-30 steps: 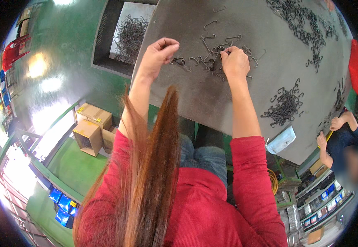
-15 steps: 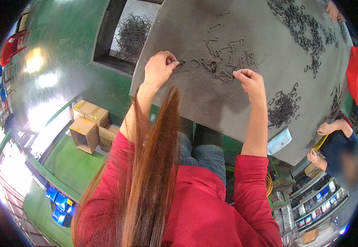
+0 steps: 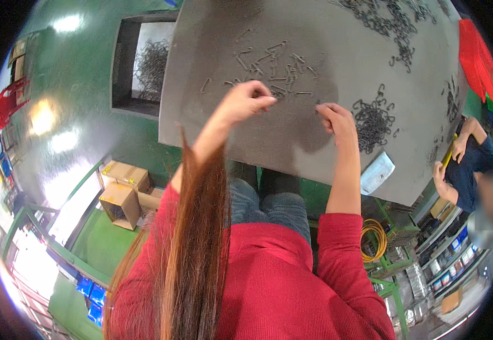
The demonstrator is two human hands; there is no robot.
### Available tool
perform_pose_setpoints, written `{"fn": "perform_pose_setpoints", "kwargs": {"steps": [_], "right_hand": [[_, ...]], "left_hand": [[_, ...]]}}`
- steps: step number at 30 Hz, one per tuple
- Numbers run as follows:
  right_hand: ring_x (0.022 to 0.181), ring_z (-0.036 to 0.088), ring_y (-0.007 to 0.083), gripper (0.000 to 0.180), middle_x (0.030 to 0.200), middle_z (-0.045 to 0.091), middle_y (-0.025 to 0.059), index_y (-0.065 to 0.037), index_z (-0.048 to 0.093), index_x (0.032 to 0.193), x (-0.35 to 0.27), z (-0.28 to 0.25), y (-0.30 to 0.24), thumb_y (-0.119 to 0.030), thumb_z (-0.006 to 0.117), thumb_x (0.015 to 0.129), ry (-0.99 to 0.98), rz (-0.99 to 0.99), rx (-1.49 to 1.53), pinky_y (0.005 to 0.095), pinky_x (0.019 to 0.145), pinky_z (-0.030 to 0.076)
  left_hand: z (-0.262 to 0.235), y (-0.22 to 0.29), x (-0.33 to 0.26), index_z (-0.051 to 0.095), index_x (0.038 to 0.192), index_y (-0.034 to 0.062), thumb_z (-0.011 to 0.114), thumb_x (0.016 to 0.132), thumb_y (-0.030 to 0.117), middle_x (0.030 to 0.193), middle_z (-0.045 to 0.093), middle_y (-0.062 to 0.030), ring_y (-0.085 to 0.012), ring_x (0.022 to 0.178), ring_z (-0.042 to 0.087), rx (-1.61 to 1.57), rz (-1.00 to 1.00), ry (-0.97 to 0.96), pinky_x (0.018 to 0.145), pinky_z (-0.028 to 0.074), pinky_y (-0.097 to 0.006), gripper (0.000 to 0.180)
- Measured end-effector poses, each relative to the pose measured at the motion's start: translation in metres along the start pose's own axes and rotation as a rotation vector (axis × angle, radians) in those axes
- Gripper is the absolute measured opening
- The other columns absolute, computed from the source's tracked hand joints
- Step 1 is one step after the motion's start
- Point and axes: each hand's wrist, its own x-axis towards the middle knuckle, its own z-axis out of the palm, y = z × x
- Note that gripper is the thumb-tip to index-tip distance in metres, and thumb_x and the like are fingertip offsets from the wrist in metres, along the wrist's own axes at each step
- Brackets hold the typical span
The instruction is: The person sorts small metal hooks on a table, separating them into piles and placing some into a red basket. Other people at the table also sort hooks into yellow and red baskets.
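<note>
Head view: the left hand (image 3: 243, 103) has swung to the scattered hooks (image 3: 273, 69), in from the table's (image 3: 246, 139) near edge; the right hand (image 3: 339, 122) has pulled clear, leaving the left nearest them. Fingers curl; whether either grip holds anything, I can't tell.

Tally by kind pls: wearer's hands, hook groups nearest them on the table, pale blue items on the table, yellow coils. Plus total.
Left hand and right hand: 2
Loose hook spread and compact hook pile: 2
Pale blue item: 1
Yellow coil: 1
Total: 6
Single hooks overlap too much to count.
</note>
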Motion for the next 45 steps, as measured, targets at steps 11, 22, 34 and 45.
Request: {"fn": "perform_pose_setpoints", "kwargs": {"steps": [11,22,34,45], "right_hand": [[0.104,0.054,0.0300,0.028,0.102,0.058,0.0092,-0.011,0.064,0.103,-0.007,-0.111,0.048,-0.019,0.070,0.076,0.731,-0.553,-1.022,0.0396,0.087,0.045],[0.093,0.062,0.0229,0.014,0.095,0.063,0.0045,-0.013,0.068,0.090,0.019,0.129,-0.005,-0.024,0.062,0.084,0.185,-0.802,-1.060,0.0440,0.083,0.040],[0.099,0.062,0.0242,0.029,0.105,0.062,0.0072,-0.008,0.065,0.104,0.015,0.170,-0.026,-0.030,0.061,0.086,0.165,-0.456,-1.152,0.0462,0.086,0.042],[0.082,0.065,0.0270,0.018,0.086,0.065,0.0083,-0.009,0.063,0.089,0.018,0.107,0.001,-0.025,0.063,0.083,0.249,-0.854,-1.040,0.0434,0.077,0.045]], "left_hand": [[0.191,0.016,0.041,0.064,0.096,0.0052,0.066,0.077,0.015,0.105,0.063,-0.0138,-0.0305,0.101,0.059,0.433,0.568,0.318,0.090,0.046,-0.040,0.022],[0.039,-0.057,-0.046,0.066,0.094,0.0071,0.057,0.080,-0.002,0.103,0.064,-0.0091,-0.0254,0.101,0.059,0.432,0.410,1.054,0.084,0.048,-0.035,0.019],[-0.008,-0.115,-0.058,0.039,0.136,0.0029,0.059,0.085,0.012,0.142,0.036,-0.0181,-0.0344,0.137,0.027,0.665,0.270,1.296,0.112,0.022,-0.045,0.055],[0.012,-0.089,-0.005,0.022,0.146,0.0028,0.054,0.089,0.047,0.152,0.017,-0.0213,-0.0387,0.143,0.009,0.897,0.368,1.028,0.113,0.010,-0.053,0.078]]}}
